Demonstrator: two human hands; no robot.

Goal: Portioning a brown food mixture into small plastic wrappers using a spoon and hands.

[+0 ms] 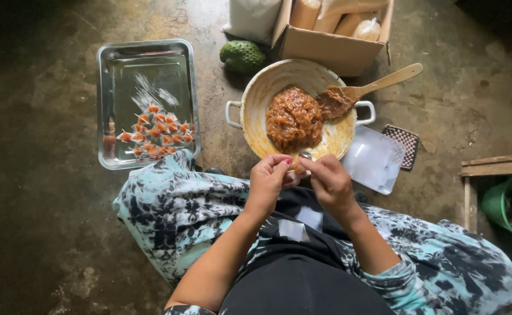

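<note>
Candy first: a small lump of sticky brown paste in a clear wrapper [296, 168] sits pinched between both hands, just at the near rim of the big pan. Left hand [269, 179] has its fingers [281, 165] closed narrow on one end of the wrapper; right hand [329, 182] closes its fingers [312, 165] tight on the other end. The piece looks tiny and light, soft enough to squash, and surely tacky, while the film around it looks thin and slippery, so the twisted ends seem the sensible places to grip rather than the filling in the middle.

Just beyond the hands, the pan [256, 96], pale, round and two-handled, holds a mound of glossy reddish-brown paste [294, 119] heaped near its centre. A wooden spatula [378, 84] leans on the pan's far-right rim, its blade caked with the same paste.

Left of the pan lies a shiny metal tray [116, 70] on the floor; a cluster of finished orange wrapped sweets [157, 133] fills its near part, and the far part shows only a few loose clear scraps.

Right of the pan, a stack of clear wrapper sheets [373, 158] rests on the floor, with a small dotted pad [403, 143] touching its far edge. Behind the pan stands an open cardboard box [332, 46] holding plastic-wrapped packs, and a bumpy green fruit [242, 56] lies beside it.
</note>
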